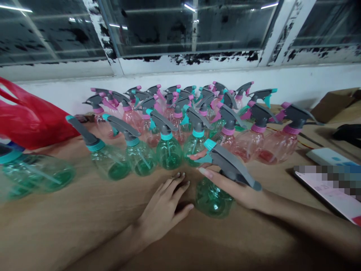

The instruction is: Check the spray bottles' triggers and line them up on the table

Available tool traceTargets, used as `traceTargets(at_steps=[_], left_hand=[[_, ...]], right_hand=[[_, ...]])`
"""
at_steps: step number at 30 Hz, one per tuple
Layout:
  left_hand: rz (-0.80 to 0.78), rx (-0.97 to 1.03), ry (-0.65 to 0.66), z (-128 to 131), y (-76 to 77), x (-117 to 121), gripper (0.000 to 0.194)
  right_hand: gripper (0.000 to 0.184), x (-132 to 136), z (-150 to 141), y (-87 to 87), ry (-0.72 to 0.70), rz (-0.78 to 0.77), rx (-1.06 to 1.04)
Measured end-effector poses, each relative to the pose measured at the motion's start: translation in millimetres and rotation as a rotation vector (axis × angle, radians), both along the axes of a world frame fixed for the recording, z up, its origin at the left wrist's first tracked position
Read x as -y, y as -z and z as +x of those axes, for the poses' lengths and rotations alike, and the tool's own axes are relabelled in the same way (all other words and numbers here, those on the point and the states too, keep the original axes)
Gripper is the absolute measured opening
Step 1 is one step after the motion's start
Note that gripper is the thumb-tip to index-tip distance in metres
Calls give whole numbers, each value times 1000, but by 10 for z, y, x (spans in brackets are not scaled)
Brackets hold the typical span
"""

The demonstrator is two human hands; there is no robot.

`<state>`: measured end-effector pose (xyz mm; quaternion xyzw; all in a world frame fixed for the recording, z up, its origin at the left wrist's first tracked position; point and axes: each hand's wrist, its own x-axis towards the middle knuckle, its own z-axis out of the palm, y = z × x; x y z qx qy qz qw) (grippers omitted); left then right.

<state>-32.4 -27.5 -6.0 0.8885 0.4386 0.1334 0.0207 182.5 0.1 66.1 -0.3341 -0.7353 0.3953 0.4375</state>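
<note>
A clear green spray bottle [214,199] with a grey and teal trigger head stands in front of me, slightly tilted. Around its neck, just under the trigger head, my right hand [239,188] is closed, partly hidden by the grey head. My left hand [162,209] lies on the wooden table to the left of that bottle, its fingers stretched out and apart, holding nothing. Just beyond my fingers stand more green bottles, among them one straight ahead [170,152] and one beside it [194,145].
Several pink spray bottles [279,145] crowd the back of the wooden table [93,226]. On the left lie a red plastic bag [42,116] and green bottles at the edge. A phone [324,192], a white box [332,156] and a cardboard box [335,105] are on the right.
</note>
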Motion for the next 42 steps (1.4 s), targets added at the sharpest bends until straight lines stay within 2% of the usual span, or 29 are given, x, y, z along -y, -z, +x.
traceTargets(at_steps=[14,42], left_hand=[[-12,-16,11,1,-14,-1,51],[29,-13,11,0,18,1,49]], right_hand=[[26,13,-3,-39,-9,-62,6],[25,-2,12,-2,-17,-20,13]])
